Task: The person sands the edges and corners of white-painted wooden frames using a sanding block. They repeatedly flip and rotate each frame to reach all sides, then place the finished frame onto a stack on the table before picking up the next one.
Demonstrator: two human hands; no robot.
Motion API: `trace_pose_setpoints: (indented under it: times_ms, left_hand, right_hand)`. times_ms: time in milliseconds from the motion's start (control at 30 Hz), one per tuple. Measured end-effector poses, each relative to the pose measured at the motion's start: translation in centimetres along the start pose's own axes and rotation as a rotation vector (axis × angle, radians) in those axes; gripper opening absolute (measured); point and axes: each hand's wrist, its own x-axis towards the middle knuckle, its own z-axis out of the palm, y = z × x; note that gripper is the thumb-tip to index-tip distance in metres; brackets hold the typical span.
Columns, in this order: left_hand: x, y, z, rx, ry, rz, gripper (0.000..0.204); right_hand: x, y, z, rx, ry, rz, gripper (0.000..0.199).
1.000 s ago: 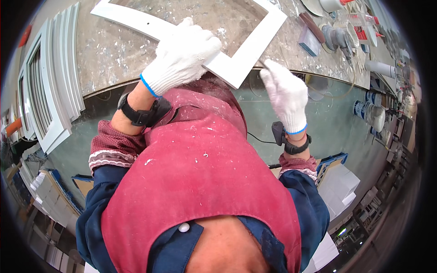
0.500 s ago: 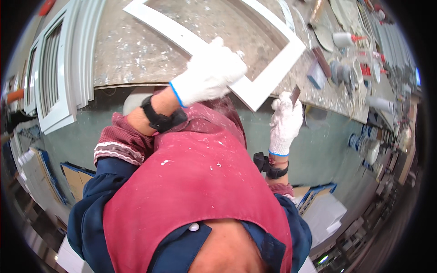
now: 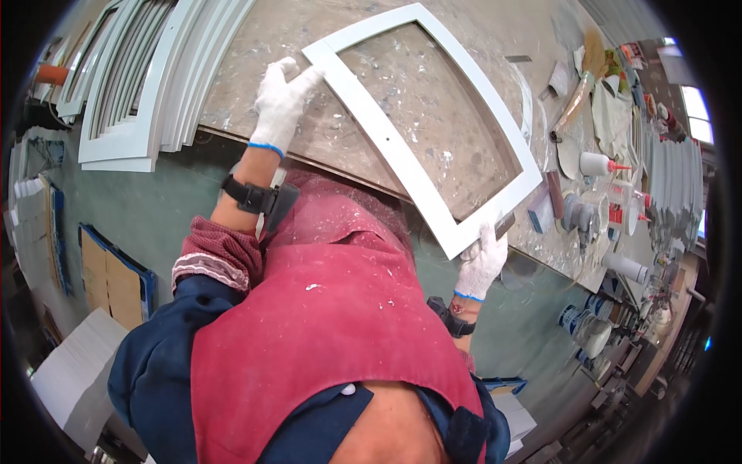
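White frame (image 3: 423,124) lies flat on the workbench (image 3: 255,77); left hand (image 3: 280,104) grips its ten-o'clock corner, right hand (image 3: 481,264) clasps its five-o'clock corner, steadying it.

The white frame (image 3: 402,147) is showing a smooth, matt painted coat, while the workbench (image 3: 464,100) under it is looking rough, dusty and paint-speckled. Both hands are wearing white knitted cloth gloves, left hand (image 3: 280,104) and right hand (image 3: 481,267); the red apron (image 3: 325,325) is looking like dust-flecked woven cloth.
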Motion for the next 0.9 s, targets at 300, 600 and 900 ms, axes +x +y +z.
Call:
trace_pose_setpoints:
  times_ms: [300, 600, 900]
  left_hand:
    - [3.5, -1.6, 1.7, -0.726, -0.246, -0.371, 0.039]
    - [2.5, 3.1, 0.8, 0.599, -0.563, 0.106, 0.059]
    - [-6.9, 2.0, -7.5, 0.424, -0.610, -0.330, 0.042]
  right_hand:
    - [1.3, 0.2, -2.1, -0.114, 0.015, -0.002, 0.036]
    - [-0.1, -4.2, -8.3, -0.149, -0.043, 0.033, 0.043]
    - [2.3, -5.2, -10.3, -0.326, -0.077, 0.107, 0.028]
